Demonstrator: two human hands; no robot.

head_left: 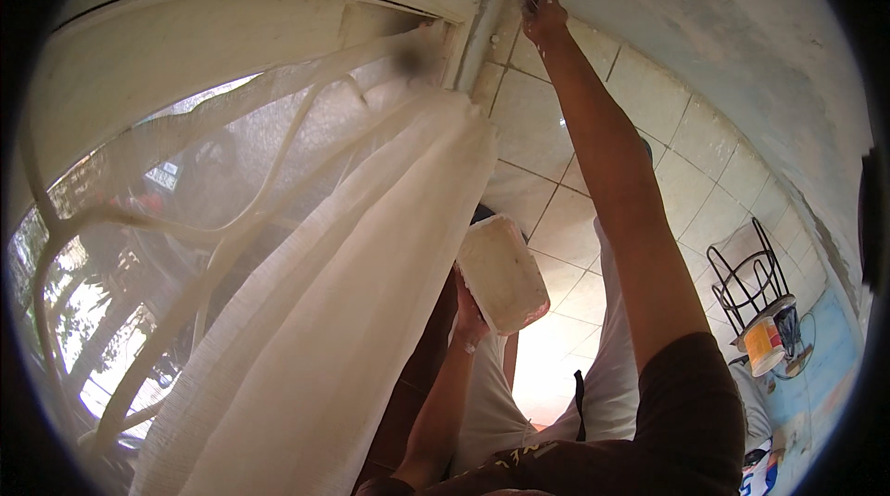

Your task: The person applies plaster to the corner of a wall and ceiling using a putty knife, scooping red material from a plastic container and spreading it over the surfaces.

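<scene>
Two hands well apart, one with a rectangular whitish tub in the lower centre of the frame.
The left hand (pixel 470 315) grips the rectangular whitish tub (pixel 508 278) at its left side, next to the white sheer curtain (pixel 371 264). At the upper centre, the right hand (pixel 543 16), with curled fingers and white smears, reaches the corner beside the grey wall (pixel 705 32); I cannot tell what it holds.
</scene>
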